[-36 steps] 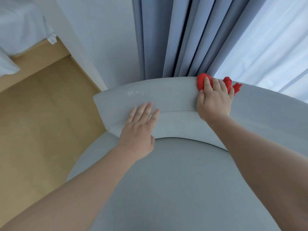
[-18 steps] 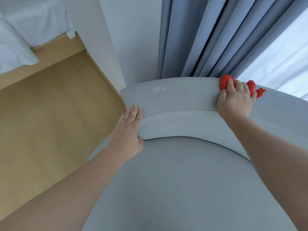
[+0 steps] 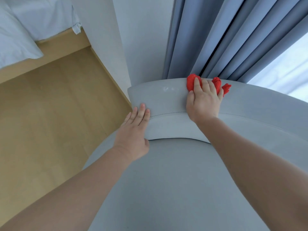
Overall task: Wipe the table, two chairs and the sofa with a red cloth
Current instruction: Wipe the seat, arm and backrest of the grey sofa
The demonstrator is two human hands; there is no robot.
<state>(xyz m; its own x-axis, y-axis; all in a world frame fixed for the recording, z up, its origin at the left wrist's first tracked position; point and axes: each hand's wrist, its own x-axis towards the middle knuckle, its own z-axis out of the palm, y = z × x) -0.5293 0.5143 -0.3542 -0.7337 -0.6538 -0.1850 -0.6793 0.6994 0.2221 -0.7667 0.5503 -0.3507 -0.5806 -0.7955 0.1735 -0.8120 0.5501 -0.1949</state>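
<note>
Red cloth [image 3: 191, 82] bunched on top of grey sofa [image 3: 166, 180] backrest, at 1 o'clock, touching blue curtain [image 3: 225, 39]. Right hand [image 3: 204, 101] pressed flat on cloth, fingers spread w/ cloth poking out betw. them. Left hand [image 3: 134, 130] open & flat, holding nothing, on backrest's end at 11 o'clock. Wood floor [image 3: 50, 114] & bed [image 3: 25, 30] off at 10.

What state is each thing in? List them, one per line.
red cloth: bunched, pressed onto the backrest's top edge under the right hand.
right hand: palm down on the cloth, fingers spread over it.
left hand: flat and empty, resting against the backrest's left end.
grey seat: bare, nothing lying on it.
curtain: gathered in folds, drawn aside from the window.
</note>
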